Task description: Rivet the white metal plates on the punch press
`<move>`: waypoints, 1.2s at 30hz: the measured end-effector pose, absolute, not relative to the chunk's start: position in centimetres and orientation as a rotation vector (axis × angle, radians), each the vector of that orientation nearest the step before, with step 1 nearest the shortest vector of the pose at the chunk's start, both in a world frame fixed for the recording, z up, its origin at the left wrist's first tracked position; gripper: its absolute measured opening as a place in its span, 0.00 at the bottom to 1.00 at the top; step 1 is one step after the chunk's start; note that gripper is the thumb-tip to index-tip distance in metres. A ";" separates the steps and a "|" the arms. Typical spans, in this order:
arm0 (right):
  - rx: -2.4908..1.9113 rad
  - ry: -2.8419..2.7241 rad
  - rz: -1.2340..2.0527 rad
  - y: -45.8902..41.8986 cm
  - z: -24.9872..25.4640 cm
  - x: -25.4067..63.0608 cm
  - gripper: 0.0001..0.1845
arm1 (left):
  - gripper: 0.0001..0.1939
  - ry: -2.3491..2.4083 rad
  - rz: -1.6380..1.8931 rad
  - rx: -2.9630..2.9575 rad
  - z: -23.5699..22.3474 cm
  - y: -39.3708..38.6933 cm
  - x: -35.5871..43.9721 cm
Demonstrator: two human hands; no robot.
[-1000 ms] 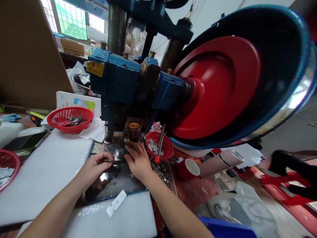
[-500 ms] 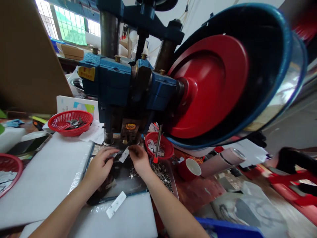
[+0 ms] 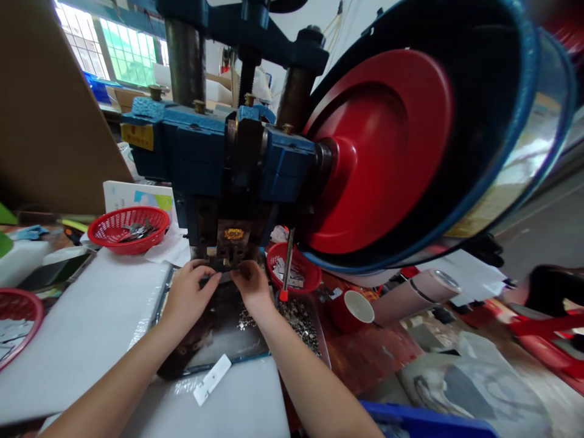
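A flat pale metal plate (image 3: 225, 278) lies level between my two hands, just in front of the blue bench press (image 3: 182, 143) and below its punch head (image 3: 233, 237). My left hand (image 3: 190, 293) pinches the plate's left end between thumb and fingers. Curled fingers of my right hand (image 3: 253, 287) grip the right end. Most of the plate is covered by the fingers, and the die behind it is partly hidden. A second white plate with small holes (image 3: 212, 379) rests on the white foam sheet (image 3: 249, 401) nearer to me.
A large red flywheel (image 3: 387, 146) stands at the right of the press. Red baskets (image 3: 130, 228) with metal parts sit left and right. Beside my right forearm is a bin of small metal bits (image 3: 301, 325). A red cup (image 3: 349, 313) and pink flask (image 3: 413, 298) stand beyond.
Both hands have moved up and closer together toward the die. The plate, tilted in my right hand before, is now level, and my left hand has closed on its other end.
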State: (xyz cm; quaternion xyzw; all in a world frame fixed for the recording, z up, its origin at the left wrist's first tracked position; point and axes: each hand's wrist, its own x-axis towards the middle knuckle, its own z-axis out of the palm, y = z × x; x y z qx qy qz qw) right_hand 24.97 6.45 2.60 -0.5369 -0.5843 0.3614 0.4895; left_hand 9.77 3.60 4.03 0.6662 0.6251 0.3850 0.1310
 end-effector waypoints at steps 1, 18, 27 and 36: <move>-1.350 -1.479 0.790 6.8 2.6 25.0 0.04 | 0.16 1.850 1.123 1.929 4.0 4.1 9.7; -1.373 -1.727 0.690 8.7 2.2 25.2 0.09 | 0.18 1.724 0.997 1.909 2.7 7.2 9.9; -1.285 -1.517 0.697 5.5 0.2 29.0 0.08 | 0.17 1.733 0.517 2.027 4.1 0.5 8.2; -1.399 -1.722 0.495 3.3 -0.2 31.4 0.08 | 0.14 1.785 0.122 2.227 2.5 -0.2 10.4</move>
